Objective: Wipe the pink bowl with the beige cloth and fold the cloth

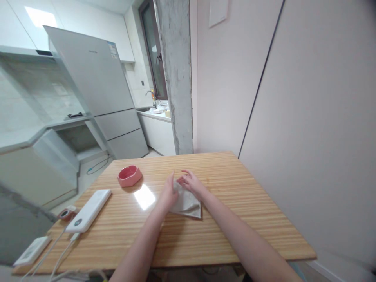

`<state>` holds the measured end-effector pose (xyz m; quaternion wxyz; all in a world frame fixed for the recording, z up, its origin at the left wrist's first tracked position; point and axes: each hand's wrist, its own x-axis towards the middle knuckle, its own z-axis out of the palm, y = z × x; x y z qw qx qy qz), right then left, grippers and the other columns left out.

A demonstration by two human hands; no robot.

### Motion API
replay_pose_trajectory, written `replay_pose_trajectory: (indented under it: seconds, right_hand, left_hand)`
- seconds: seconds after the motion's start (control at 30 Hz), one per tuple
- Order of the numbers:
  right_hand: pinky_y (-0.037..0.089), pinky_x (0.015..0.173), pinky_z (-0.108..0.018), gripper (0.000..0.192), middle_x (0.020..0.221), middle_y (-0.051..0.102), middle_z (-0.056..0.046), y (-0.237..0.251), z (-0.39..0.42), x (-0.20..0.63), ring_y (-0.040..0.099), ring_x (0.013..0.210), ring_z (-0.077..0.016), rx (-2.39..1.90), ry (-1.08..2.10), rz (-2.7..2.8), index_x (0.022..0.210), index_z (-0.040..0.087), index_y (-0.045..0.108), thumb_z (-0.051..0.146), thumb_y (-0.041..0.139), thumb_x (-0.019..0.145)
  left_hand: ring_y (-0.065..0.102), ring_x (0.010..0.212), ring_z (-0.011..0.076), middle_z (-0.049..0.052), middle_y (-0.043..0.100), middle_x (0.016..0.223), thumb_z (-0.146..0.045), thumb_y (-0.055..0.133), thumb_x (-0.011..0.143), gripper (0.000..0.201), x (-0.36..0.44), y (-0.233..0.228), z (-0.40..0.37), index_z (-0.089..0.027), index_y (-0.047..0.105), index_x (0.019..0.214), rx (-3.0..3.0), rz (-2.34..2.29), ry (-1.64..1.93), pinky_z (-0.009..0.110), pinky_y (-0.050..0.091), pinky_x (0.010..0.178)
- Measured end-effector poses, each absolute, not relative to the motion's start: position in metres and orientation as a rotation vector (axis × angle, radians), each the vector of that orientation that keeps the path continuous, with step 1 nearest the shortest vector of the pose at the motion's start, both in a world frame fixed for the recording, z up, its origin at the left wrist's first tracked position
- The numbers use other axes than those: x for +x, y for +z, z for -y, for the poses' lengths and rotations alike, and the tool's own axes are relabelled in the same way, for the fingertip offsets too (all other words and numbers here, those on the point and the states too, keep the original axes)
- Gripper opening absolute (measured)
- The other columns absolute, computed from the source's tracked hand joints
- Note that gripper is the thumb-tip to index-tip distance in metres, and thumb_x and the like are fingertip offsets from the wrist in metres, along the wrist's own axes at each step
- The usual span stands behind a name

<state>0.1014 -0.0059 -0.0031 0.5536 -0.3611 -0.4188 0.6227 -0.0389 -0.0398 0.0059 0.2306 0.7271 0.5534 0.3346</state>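
Grey cloth (188, 203) under both hands, pink bowl (129, 176) nearby

Pink bowl (129, 175), white power bank (89, 210), cables on wooden table (235, 203).

Bright, even indoor light leaves a white glare patch on the table (235, 203), while wide-angle distortion bends the soft edges.

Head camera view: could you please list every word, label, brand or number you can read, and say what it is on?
None can be read.
Fridge brand lettering: too faint.
Fridge sticker: too small.
White power bank round display: blurred.
White device at the table corner: print blurred.
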Motion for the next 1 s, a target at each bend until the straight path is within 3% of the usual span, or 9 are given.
replay_pose_trajectory:
  seconds: [0.17, 0.3, 0.43, 0.6, 0.73, 0.8, 0.87, 0.93, 1.0]
  right_hand:
    - [0.049, 0.061, -0.025, 0.027, 0.071, 0.06, 0.003, -0.011, -0.013, 0.124, 0.06, 0.062, -0.0119, -1.092, 1.185, 0.934, 0.094, 0.023, 0.055, 0.036, 0.062, 0.071]
    - [0.044, 0.055, -0.024, 0.017, 0.061, 0.056, 0.005, -0.024, -0.025, 0.129, 0.056, 0.057, -0.012, -1.25, 1.13, 0.947, 0.084, 0.021, 0.055, 0.031, 0.057, 0.071]
    - [0.043, 0.057, -0.023, 0.013, 0.059, 0.055, 0.006, -0.033, -0.027, 0.126, 0.056, 0.059, -0.0119, -1.258, 1.135, 1.0, 0.081, 0.021, 0.056, 0.026, 0.055, 0.069]
    - [0.042, 0.057, -0.023, 0.016, 0.06, 0.057, 0.006, -0.036, -0.029, 0.127, 0.056, 0.059, -0.012, -1.269, 1.134, 1.048, 0.083, 0.021, 0.057, 0.026, 0.053, 0.069]
    - [0.042, 0.058, -0.025, 0.016, 0.059, 0.055, 0.005, -0.036, -0.03, 0.126, 0.055, 0.058, -0.0128, -1.277, 1.121, 1.058, 0.082, 0.021, 0.057, 0.029, 0.053, 0.069]
    - [0.043, 0.061, -0.026, 0.016, 0.062, 0.057, 0.004, -0.035, -0.028, 0.125, 0.056, 0.062, -0.0135, -1.273, 1.097, 1.06, 0.081, 0.021, 0.057, 0.032, 0.054, 0.069]
    - [0.045, 0.064, -0.027, 0.019, 0.071, 0.06, 0.002, -0.033, -0.024, 0.124, 0.057, 0.068, -0.0141, -1.249, 1.066, 1.078, 0.082, 0.021, 0.058, 0.035, 0.055, 0.07]
    - [0.046, 0.065, -0.028, 0.024, 0.08, 0.063, -0.001, -0.03, -0.02, 0.122, 0.058, 0.071, -0.0149, -1.202, 1.065, 1.11, 0.085, 0.021, 0.059, 0.039, 0.055, 0.072]
    - [0.048, 0.065, -0.029, 0.03, 0.087, 0.065, -0.004, -0.027, -0.017, 0.12, 0.06, 0.074, -0.0163, -1.14, 1.094, 1.147, 0.09, 0.02, 0.06, 0.046, 0.052, 0.077]
  left_hand:
    - [0.039, 0.133, 0.0232, 0.018, 0.042, 0.142, 0.004, 0.04, 0.064, 0.074, -0.124, 0.037, 0.045, -0.009, 0.039, 0.137, 2.082, -1.988, 0.521, 0.038, 0.032, 0.109]
    - [0.047, 0.122, 0.0386, 0.022, 0.049, 0.134, -0.014, 0.045, 0.076, 0.049, -0.178, 0.052, 0.055, -0.013, 0.053, 0.125, 1.82, -2.617, 0.246, 0.062, 0.034, 0.097]
    - [0.044, 0.127, 0.0337, 0.019, 0.042, 0.142, -0.032, 0.033, 0.089, 0.05, -0.173, 0.031, 0.061, -0.015, 0.046, 0.134, 1.956, -2.383, 0.274, 0.057, 0.035, 0.1]
    - [0.021, 0.141, 0.0348, 0.012, 0.025, 0.154, -0.042, 0.036, 0.088, 0.051, -0.169, 0.01, 0.068, -0.023, 0.047, 0.135, 1.927, -2.284, 0.116, 0.064, 0.018, 0.106]
    - [0.039, 0.131, 0.0342, 0.013, 0.044, 0.143, -0.04, 0.033, 0.089, 0.043, -0.174, 0.032, 0.071, -0.022, 0.06, 0.117, 1.842, -2.246, 0.172, 0.068, 0.023, 0.101]
    - [0.046, 0.123, 0.0336, 0.016, 0.054, 0.132, -0.04, 0.037, 0.087, 0.039, -0.156, 0.046, 0.066, -0.019, 0.062, 0.107, 1.894, -2.311, 0.303, 0.064, 0.026, 0.102]
    - [0.05, 0.119, 0.0297, 0.016, 0.058, 0.125, -0.038, 0.044, 0.084, 0.033, -0.123, 0.056, 0.057, -0.017, 0.062, 0.102, 2.084, -2.214, 0.504, 0.049, 0.034, 0.102]
    - [0.06, 0.103, 0.0226, 0.011, 0.066, 0.107, -0.039, 0.04, 0.088, 0.032, -0.08, 0.059, 0.043, -0.019, 0.062, 0.098, 2.18, -1.865, 0.565, 0.035, 0.043, 0.092]
    - [0.064, 0.086, 0.021, 0.009, 0.069, 0.09, -0.036, 0.039, 0.088, 0.03, -0.037, 0.054, 0.027, -0.018, 0.063, 0.09, 2.152, -1.678, 0.477, 0.032, 0.047, 0.08]
